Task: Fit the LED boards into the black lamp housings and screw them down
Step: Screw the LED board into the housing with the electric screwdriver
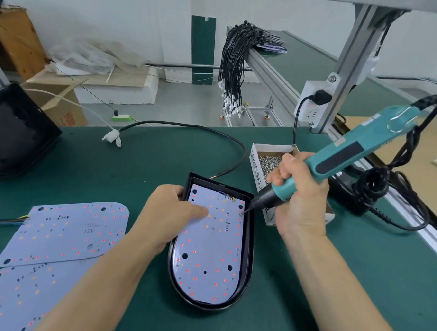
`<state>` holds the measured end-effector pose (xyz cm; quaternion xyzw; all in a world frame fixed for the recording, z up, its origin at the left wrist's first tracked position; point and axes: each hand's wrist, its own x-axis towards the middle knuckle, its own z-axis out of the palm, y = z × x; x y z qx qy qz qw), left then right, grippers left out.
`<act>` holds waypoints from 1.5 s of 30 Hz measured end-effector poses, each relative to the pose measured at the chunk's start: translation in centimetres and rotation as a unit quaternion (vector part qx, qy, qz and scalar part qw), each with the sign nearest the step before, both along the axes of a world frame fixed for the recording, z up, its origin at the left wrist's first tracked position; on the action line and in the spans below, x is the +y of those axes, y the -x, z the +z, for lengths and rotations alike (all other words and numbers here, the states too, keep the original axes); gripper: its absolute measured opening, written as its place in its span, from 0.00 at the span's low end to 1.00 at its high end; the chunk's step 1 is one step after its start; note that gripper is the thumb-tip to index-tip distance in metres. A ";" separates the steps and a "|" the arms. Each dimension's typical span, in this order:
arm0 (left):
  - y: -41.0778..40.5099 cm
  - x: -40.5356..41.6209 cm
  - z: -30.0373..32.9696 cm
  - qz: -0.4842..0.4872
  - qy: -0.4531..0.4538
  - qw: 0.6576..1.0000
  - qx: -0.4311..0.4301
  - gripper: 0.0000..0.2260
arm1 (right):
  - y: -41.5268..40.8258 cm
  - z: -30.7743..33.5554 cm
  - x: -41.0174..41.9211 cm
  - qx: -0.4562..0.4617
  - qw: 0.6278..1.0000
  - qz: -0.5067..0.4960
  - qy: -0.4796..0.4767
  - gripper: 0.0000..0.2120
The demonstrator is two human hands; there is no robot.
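A black, D-shaped plastic lamp housing (247, 255) is lying flat on the dark green bench (111, 164), near the middle of the view, with its rounded end toward the person. A pale lilac LED board (209, 253) dotted with red and orange diodes is sitting inside it, filling the tray.

The left hand (170, 213) is resting on the housing's upper left edge, its fingers (197, 211) pressed together and lying flat on the board, holding it down. The right hand (298, 194) is gripping a teal electric screwdriver (339, 156) with a black nose, its fingers wrapped tightly around the lower barrel. The tool is slanting down to the left, and its bit is touching a hole near the board's upper right edge.

Just behind the right hand, a small white cardboard box (256, 164) of silver screws is standing open. A black cable (189, 126) is curving from the housing's far end across the bench.

Two more loose lilac LED boards (64, 233) are lying overlapped on the bench to the left, well apart from the housing. A dark glossy housing (14, 134) is sitting at the far left edge.
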<state>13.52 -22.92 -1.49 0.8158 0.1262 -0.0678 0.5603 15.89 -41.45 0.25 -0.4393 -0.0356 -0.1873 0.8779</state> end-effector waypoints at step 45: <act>0.7 0.0 1.7 0.059 -0.008 0.998 0.024 0.24 | -1.4 5.4 -5.1 -0.110 0.962 0.248 -0.002 0.30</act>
